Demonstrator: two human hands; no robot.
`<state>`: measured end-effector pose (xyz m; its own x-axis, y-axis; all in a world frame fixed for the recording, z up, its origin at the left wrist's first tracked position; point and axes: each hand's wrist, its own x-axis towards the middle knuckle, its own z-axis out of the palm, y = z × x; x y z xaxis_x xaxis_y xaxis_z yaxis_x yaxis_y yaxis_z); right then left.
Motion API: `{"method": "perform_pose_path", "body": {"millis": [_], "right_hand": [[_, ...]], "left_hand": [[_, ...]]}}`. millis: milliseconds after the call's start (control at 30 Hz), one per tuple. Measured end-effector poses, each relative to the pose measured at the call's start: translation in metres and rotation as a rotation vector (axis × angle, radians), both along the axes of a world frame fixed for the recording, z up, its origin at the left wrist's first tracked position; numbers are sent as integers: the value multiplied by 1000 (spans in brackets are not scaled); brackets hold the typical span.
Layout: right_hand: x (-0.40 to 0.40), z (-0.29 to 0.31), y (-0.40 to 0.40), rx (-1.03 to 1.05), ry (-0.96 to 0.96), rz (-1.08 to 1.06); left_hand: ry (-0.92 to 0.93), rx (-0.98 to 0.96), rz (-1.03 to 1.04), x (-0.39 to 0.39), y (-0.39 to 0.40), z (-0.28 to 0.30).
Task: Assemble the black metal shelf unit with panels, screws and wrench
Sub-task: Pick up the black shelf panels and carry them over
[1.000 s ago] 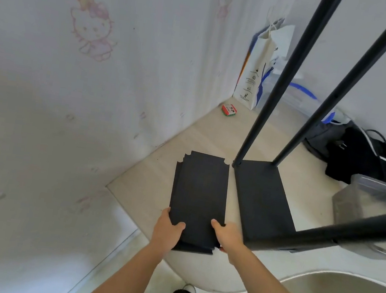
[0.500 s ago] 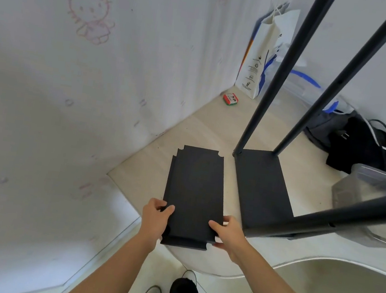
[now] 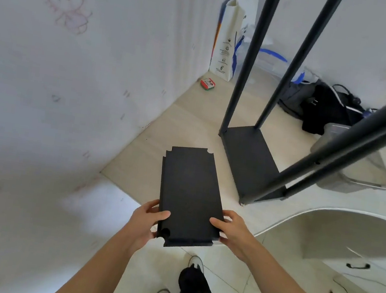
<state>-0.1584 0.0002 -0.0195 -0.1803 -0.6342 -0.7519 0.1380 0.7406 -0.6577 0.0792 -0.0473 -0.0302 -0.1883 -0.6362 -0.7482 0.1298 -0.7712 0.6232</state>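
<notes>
**Stiff black panel, held by its near corners**

White walls close off the left of the frame, and the pale counter [image 3: 190,121] runs back toward a paper bag [image 3: 230,34] in the upper middle. I have the loose black panel [image 3: 190,190] in both hands at the lower centre. It looks like more than one sheet stacked, since a second edge shows along its left side, though I can't count them. My left hand [image 3: 144,221] is closed on the near left corner, thumb on top and fingers wrapped under. My right hand [image 3: 232,229] is closed on the near right edge the same way. The far end, with its notched corners, points up the frame; I can't tell whether it touches the counter or hangs just above it.

To the right of centre stands the frame [image 3: 250,154], its bottom shelf already fitted between four black poles.

I judge the panel to be thin sheet metal: rigid, not heavy, but with a smooth painted face that could slide in a loose pinch, and stacked sheets could slip over each other. The edges and notch cut-outs may be sharp. Gripping the folded lip on both long sides, thumbs flat on top, seems safest. Holding nearer the middle would balance it better when I carry it to the poles.
</notes>
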Motion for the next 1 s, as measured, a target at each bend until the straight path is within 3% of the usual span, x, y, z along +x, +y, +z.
{"method": "perform_pose_path", "body": {"millis": [200, 467, 1000], "right_hand": [[31, 1, 71, -38, -95, -169], [47, 11, 178, -31, -85, -346], [41, 10, 385, -118, -166, -1031]], "left_hand": [[-19, -19, -201, 27, 31, 1], [-73, -21, -506, 29, 87, 6], [-55, -95, -1087, -94, 196, 1]]}}
